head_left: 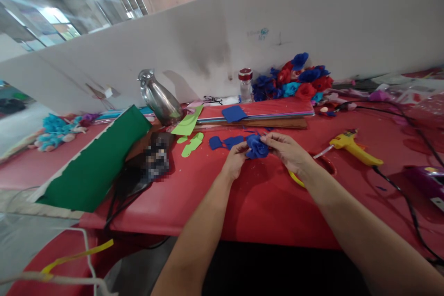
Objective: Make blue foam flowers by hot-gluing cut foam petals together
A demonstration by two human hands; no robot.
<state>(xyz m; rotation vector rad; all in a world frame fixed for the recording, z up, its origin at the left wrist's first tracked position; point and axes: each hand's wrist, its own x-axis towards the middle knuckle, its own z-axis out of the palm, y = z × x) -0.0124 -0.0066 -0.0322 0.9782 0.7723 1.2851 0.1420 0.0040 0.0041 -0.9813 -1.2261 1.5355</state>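
Between my two hands is a blue paper flower (257, 147), held a little above the red table. My left hand (237, 159) pinches its left side, fingers closed. On the flower's upper right edge, the fingertips of my right hand (282, 148) are closed too. Loose blue petals (233, 142) lie just behind and left of the flower. Green cut petals (192, 144) are scattered farther left. Partly hidden under my right forearm are scissors with a yellow handle (295, 178). A yellow glue gun (355, 148) rests to the right.
A steel jug (160, 97) and a red-lidded jar (246, 85) stand at the back, near a heap of red and blue flowers (298, 78). Stacked paper sheets (277, 110) lie before them. A green panel (97, 166) leans at left. The glue gun's black cord (405, 203) runs along the right.
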